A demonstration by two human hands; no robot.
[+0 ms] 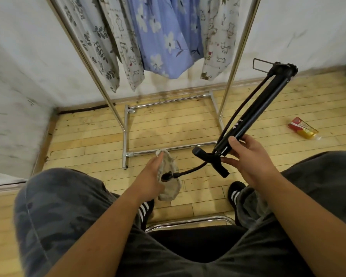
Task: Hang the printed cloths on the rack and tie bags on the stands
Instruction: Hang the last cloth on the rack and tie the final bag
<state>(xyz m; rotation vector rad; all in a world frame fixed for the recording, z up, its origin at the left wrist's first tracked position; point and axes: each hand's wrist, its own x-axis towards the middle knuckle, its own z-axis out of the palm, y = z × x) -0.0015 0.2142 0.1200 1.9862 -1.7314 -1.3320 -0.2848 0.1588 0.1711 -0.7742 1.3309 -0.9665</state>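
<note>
Odds and ends on a wooden floor
A red-and-yellow packet (302, 127) lies on the plank floor (168, 126) below the white wall (18, 66). A chrome chair tube (188, 221) curves at the near edge.

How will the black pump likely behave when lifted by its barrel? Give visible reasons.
The pump barrel probably stays stiff: it runs straight from the right hand. Its hose looks floppy, curving to the bag in the left hand. Held near the handle, it probably tips.

Pale wooden planks are covering the floor (84, 136), running sideways and showing dull stains. White walls (18, 66) (scuffed with grey marks) are meeting in a corner at the left, a wooden skirting board (45, 140) lining their foot. A chrome chair rail (190, 221) is gleaming below.
</note>
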